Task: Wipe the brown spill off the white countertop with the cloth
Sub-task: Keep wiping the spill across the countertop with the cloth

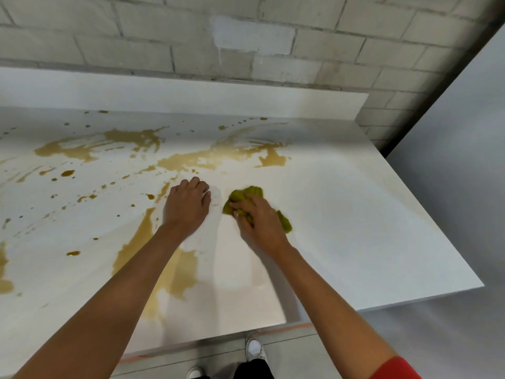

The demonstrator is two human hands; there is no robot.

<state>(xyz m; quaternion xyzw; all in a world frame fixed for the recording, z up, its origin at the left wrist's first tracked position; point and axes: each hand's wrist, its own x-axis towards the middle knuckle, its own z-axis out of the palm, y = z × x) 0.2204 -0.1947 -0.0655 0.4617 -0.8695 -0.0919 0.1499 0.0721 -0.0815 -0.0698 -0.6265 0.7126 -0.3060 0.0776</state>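
Note:
A crumpled green cloth (247, 196) lies on the white countertop (355, 214) near its middle. My right hand (259, 217) sits on top of it, fingers curled round the bunched fabric. Just to the left, my left hand (187, 206) rests on the counter with its fingers bent under, holding nothing. The brown spill (188, 160) spreads in streaks and puddles across the far and left parts of the counter. Another long patch of it runs under my left forearm toward the front edge. Small drops dot the left side.
A low white backsplash (191, 97) runs along the far edge, with a grey block wall (246, 36) behind it. The counter ends at the right (437, 228), beside a grey floor. My shoes (255, 350) show below the front edge.

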